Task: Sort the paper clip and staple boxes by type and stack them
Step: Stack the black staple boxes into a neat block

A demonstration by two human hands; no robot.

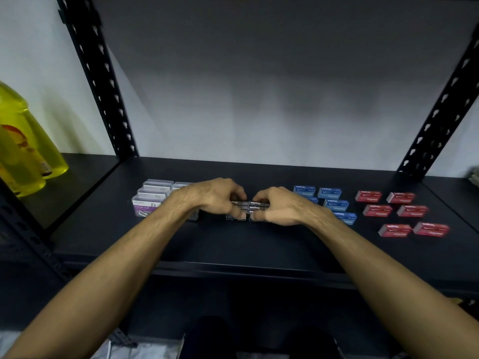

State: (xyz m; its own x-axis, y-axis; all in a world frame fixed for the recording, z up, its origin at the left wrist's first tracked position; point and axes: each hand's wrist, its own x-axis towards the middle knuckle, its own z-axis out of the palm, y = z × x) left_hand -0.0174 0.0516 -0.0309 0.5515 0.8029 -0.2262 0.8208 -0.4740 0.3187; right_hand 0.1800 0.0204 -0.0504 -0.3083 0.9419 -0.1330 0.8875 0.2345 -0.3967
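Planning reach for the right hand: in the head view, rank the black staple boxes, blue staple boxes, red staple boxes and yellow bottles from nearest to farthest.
From the right hand:
1. Black staple boxes, in its grip, centre.
2. Blue staple boxes, just right.
3. Red staple boxes, farther right.
4. Yellow bottles, far left.

The scene is dim, with soft light falling from above onto the pale back wall (272,99), which fades to grey towards the top. The black shelf (259,244) swallows detail. Motion blur smears the red boxes (404,212) near its right edge. Wide-angle distortion bends the uprights (98,73) outward. The yellow bottles (23,149) at the left are soft and oversaturated.
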